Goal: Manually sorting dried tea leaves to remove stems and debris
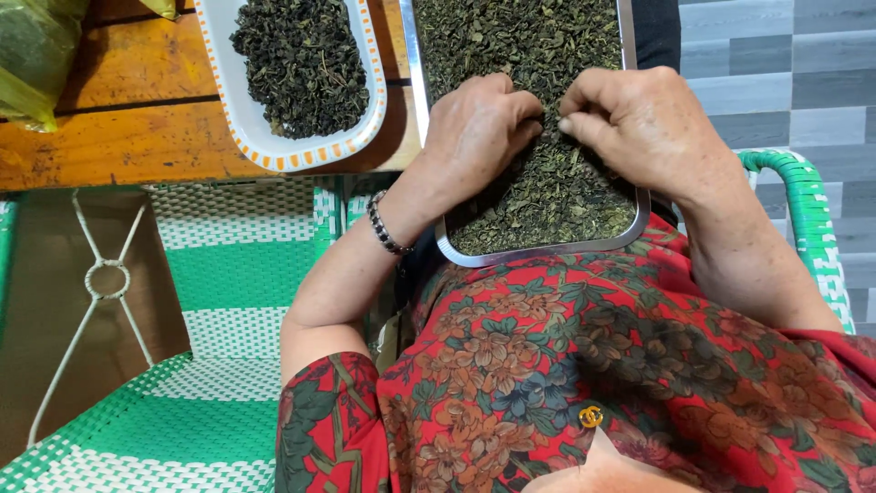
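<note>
On the lap tray [547, 248]: dried tea leaves [520, 36], being sorted.
Left hand [479, 123]: grip clenched, fingertips in leaves.
Right hand [630, 119], 3 o'clock: grip pinching leaves.
Next: likely careful picking.

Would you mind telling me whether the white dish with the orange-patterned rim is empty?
No, the white dish on the wooden table holds a heap of dark dried leaves.

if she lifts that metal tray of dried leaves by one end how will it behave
The metal tray looks thin but rigid, so it likely won't flex. The dried leaves lie loose and look light; tilted, they would probably slide over the low rim. Its near end rests on her lap, so it may tip easily.
</note>
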